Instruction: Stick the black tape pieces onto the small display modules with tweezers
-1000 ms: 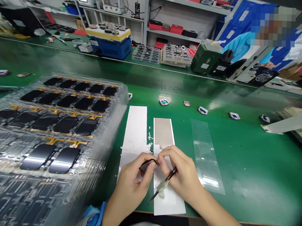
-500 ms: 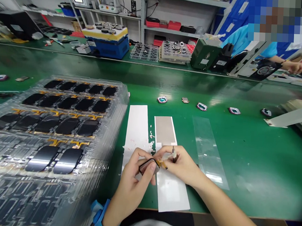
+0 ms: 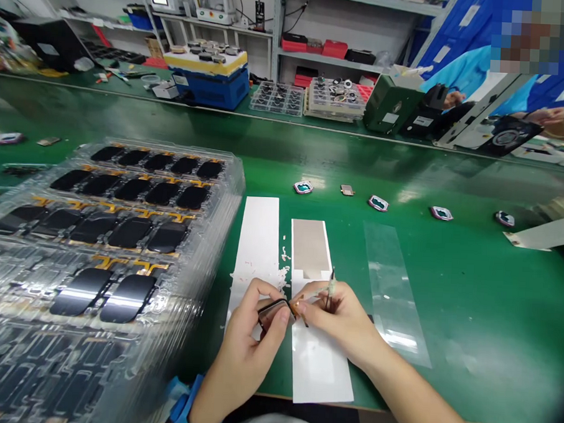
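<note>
My left hand grips a small dark-rimmed display panel between thumb and fingers. An orange flex cable comes off the panel's right side, and my right hand pinches it between thumb and index finger. Tweezers are tucked in that same right hand, pointing up. Both hands are above a white sheet strip that has a grey-beige adhesive area at its far end. Left of it lies another white strip, with small white scraps between the two.
Stacked clear trays with black display panels fill the left. A clear film strip lies to the right. Small watch-like parts sit in a row farther back. Beyond the ledge stand a blue box and a co-worker in blue.
My right fingers have closed in on the flex cable near the panel edge, and the tweezers stand more upright. The camera view has shifted slightly. The co-worker's hands have moved.
</note>
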Demonstrator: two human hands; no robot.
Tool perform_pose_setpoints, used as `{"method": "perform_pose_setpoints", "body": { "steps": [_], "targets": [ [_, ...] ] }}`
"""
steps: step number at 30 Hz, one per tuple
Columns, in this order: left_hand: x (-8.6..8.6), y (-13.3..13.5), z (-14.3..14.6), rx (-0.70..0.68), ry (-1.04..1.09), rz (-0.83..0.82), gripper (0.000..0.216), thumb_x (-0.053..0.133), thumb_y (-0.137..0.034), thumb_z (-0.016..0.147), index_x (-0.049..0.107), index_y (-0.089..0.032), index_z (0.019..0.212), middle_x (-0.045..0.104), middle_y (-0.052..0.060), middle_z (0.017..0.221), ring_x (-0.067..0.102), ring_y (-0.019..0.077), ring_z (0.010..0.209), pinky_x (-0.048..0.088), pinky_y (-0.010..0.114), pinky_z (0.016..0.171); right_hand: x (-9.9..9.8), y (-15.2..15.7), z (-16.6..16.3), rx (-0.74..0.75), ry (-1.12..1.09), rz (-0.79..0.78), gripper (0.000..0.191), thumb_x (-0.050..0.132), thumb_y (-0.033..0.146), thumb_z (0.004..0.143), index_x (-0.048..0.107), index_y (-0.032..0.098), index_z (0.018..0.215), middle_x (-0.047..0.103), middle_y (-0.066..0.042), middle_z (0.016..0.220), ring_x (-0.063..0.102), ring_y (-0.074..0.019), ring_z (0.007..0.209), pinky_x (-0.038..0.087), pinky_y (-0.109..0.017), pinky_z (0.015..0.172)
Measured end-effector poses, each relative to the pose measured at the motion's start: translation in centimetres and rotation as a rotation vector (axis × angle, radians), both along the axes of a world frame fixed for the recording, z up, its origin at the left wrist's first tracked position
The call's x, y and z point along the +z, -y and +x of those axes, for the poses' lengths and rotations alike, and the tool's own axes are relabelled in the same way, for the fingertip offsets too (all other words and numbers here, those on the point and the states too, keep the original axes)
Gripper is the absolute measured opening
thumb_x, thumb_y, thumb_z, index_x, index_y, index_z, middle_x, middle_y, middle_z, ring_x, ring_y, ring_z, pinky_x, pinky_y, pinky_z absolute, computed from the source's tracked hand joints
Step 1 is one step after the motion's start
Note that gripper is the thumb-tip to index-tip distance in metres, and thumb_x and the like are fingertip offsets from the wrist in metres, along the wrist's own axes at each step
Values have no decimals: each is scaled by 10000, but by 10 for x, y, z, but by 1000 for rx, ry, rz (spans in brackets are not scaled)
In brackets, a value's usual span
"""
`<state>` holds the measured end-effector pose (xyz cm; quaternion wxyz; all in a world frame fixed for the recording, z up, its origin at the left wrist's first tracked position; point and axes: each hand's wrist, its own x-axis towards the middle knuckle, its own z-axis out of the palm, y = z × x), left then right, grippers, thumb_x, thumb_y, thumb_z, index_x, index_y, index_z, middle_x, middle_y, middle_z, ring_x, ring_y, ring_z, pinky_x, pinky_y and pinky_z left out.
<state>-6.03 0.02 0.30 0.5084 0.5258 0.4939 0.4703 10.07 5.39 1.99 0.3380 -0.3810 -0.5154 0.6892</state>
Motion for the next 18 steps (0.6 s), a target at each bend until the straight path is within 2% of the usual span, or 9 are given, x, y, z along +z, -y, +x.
{"method": "perform_pose_setpoints", "body": {
  "steps": [3,5,7,9,13,15,18],
  "targets": [
    [0,-2,0,54,-10,9,101,480,-266,1000,436,-230,917,501,-46,693,447,108,575,351,206,514,4,-3,10,-122,100,88,235,743,416,777,722,188,725,657,-10,640,572,-124,606,462,-255,568],
    [-1,-2,1,72,-8,-2,102,475,-267,1002,432,-229,918,500,-46,686,454,111,587,347,206,521,6,-6,20,-278,105,116,259,726,441,787,707,190,726,552,26,552,446,-90,500,350,-218,462],
    [-2,-1,1,62,11,-20,99,465,-284,1011,430,-234,934,492,-49,691,453,109,598,344,203,529,8,-9,28,-356,40,76,294,713,473,788,678,189,722,413,70,490,269,-61,432,205,-210,408],
    [-2,0,0,36,40,-38,107,461,-317,1019,429,-242,951,471,-55,696,428,103,591,337,197,529,7,-10,30,-311,27,50,299,726,469,777,661,183,720,403,76,506,204,-50,431,147,-219,411],
    [-3,3,-1,-53,128,-75,159,458,-394,1021,416,-250,969,435,-65,690,374,89,553,301,186,496,3,-4,16,-65,127,35,269,749,431,769,691,169,776,590,19,658,310,-48,466,201,-217,435],
    [-4,4,-1,-85,152,-84,179,449,-421,1021,404,-253,979,424,-65,686,373,89,548,283,185,476,1,-1,8,20,65,-34,279,744,442,773,684,170,776,575,32,619,344,-53,468,249,-212,447],
    [-5,4,-1,-90,117,-83,188,447,-433,1019,397,-255,984,411,-59,693,375,97,562,268,190,458,-1,3,2,42,-69,-103,271,757,433,768,672,177,748,570,42,614,442,-67,506,381,-217,512]
  ]
}}
